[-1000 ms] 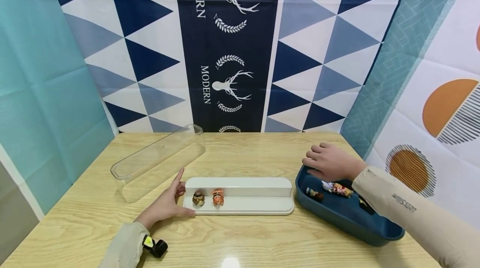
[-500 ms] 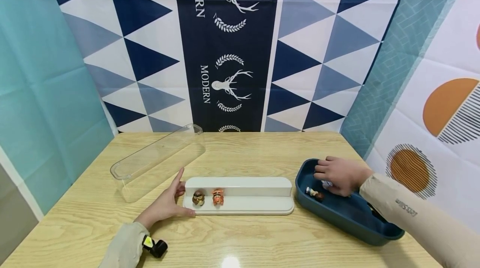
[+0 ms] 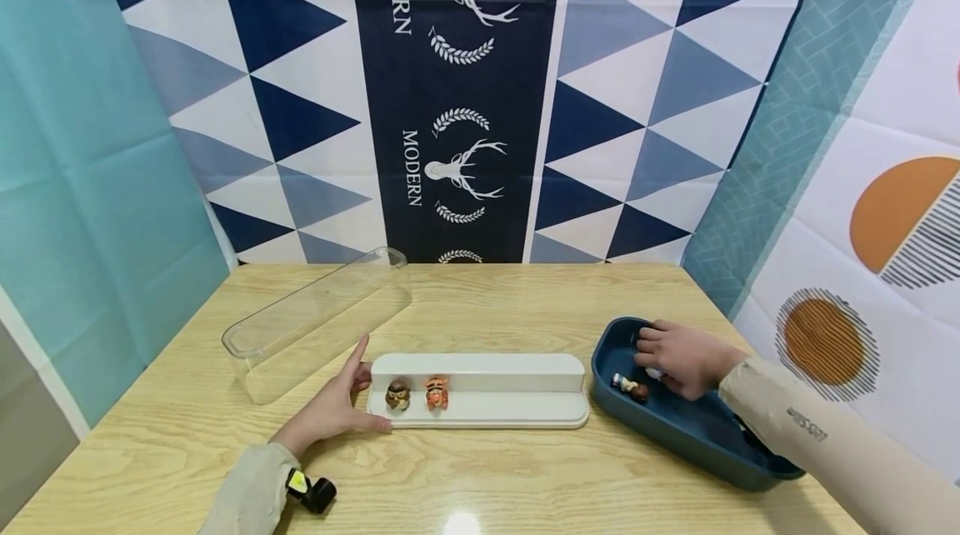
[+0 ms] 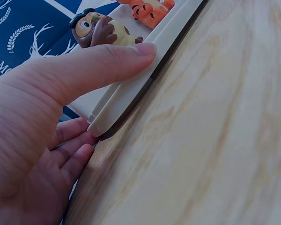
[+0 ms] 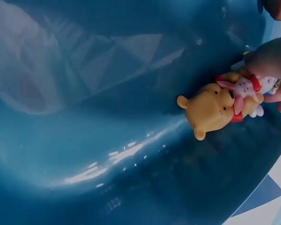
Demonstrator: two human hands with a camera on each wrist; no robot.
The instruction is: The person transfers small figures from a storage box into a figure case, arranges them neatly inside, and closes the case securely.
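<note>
My left hand (image 3: 333,410) grips the left end of a white display base (image 3: 517,408), thumb along its front edge and fingers behind the end. On the base, an owl figurine (image 3: 397,395) and an orange tiger figurine (image 3: 437,392) stand side by side. Inside a dark blue tray (image 3: 675,460), my right hand (image 3: 690,358) reaches down with curled fingers. The right wrist view shows those fingers around the lower, whitish end of a yellow bear figurine (image 5: 208,112) hugging a pink piglet. A small brown-and-white figurine (image 3: 630,387) lies near the tray's front wall.
A clear plastic cover (image 3: 318,322) lies at the back left of the wooden table (image 3: 420,485). Something black (image 3: 746,428) shows in the tray beside the right sleeve. Patterned cloth (image 3: 457,185) hangs behind the table, with more cloth on both sides.
My right hand has gone down into the tray from above it, and its fingers have closed over the figurines there. The left hand and the base have stayed put.
</note>
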